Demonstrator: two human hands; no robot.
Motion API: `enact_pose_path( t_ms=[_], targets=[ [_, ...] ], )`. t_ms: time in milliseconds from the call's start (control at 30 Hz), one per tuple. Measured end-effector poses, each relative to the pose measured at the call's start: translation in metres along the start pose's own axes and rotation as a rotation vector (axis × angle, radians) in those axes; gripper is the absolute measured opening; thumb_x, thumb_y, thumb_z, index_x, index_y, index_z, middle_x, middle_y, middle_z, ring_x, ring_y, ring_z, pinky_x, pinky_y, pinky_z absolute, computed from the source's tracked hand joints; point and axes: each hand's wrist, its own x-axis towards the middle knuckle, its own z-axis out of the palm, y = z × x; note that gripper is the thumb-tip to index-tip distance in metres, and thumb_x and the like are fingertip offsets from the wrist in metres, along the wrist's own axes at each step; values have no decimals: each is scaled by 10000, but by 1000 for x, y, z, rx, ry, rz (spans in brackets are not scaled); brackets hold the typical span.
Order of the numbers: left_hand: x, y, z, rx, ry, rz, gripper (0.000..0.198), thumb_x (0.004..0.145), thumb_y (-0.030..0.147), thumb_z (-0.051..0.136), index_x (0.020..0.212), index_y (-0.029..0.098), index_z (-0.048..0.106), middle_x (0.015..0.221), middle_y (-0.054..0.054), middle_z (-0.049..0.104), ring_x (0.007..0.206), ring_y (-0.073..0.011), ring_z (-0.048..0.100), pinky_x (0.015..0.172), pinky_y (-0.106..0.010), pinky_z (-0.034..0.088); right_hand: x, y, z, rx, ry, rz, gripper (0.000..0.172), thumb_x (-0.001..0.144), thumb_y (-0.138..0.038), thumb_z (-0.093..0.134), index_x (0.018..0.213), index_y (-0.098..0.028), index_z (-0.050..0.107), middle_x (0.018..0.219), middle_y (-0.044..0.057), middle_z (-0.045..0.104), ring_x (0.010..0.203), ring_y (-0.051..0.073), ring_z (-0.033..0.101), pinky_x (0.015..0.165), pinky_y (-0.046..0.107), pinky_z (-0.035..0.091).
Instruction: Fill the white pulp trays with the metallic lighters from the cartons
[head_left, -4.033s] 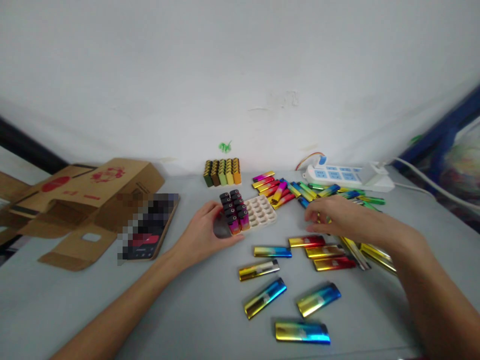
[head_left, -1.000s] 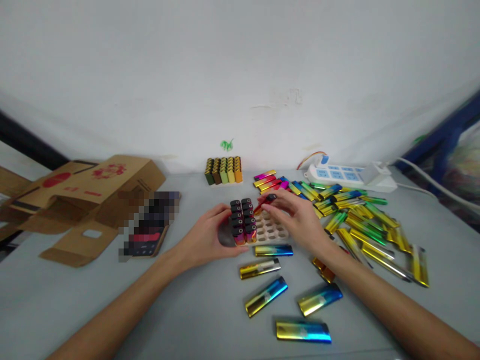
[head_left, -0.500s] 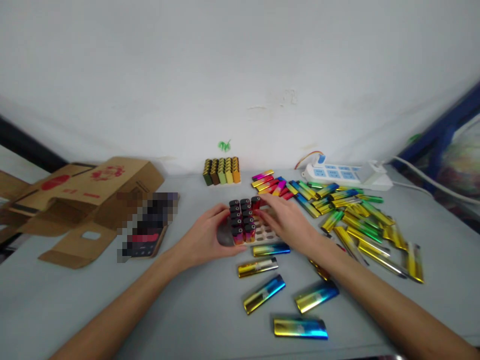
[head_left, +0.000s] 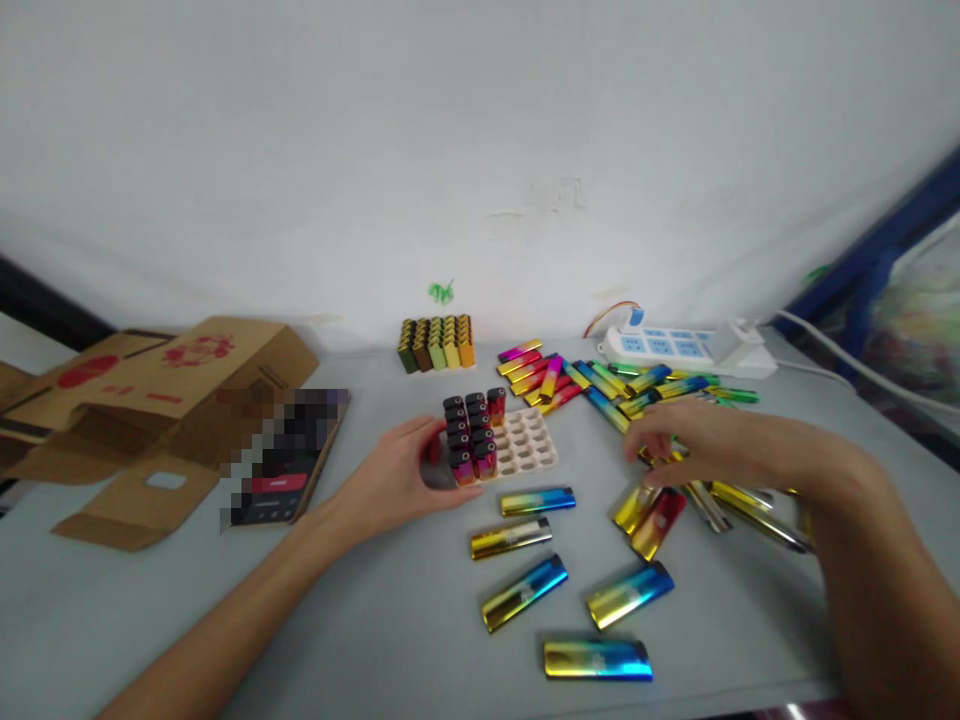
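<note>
A pale tray (head_left: 536,440) with rows of round holes stands mid-table. Upright lighters (head_left: 469,440), pink-red with black tops, fill its two left columns, and a single red lighter (head_left: 496,406) stands at the back of the third. My left hand (head_left: 409,470) grips the tray's left end, thumb along the front and fingers behind. Over the loose heap of shiny lighters (head_left: 600,385) to the right, my right hand (head_left: 675,440) hangs palm down, its fingers bent and apart. A red-gold lighter (head_left: 658,524) lies just below it. Whatever its fingertips touch is partly hidden.
Several blue-gold lighters (head_left: 525,592) lie in front of the tray. Behind it, against the wall, stands a full block of lighters (head_left: 436,343). A white power strip (head_left: 660,345) sits at the back right. To the left are an opened cardboard box (head_left: 180,375) and a blurred phone (head_left: 285,470).
My right hand has left the red lighter standing in the tray's third column and swung right over the loose heap. My left hand stays at the tray's left end.
</note>
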Motion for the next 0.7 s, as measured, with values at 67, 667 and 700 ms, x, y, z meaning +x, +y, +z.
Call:
enact_pose_path(
  t_ms=[67,667,700],
  targets=[
    [0,0,-1,61,-35,-15,444,761,621,823,876,223,664,696,28,624,615,-186,580,598,-311,437,-8,7,-4,5,-38,8,300,820,-437,826,1087,-300,816,1099,53,774,994,285,715,882,398,545],
    [0,-7,0,110,-106,-114,657,740,753,772,1104,211,693,578,55,592,496,-188,556,501,-283,297,13,-32,13,81,-1,-94,148,966,-400,697,992,-272,767,1081,62,726,977,261,687,856,373,526],
    [0,-6,0,113,-107,-115,666,741,758,768,1112,210,694,580,54,593,494,-191,555,503,-285,298,14,-32,15,88,5,-110,176,974,-424,692,1019,-275,775,1110,61,724,1008,260,689,886,375,531]
  ],
)
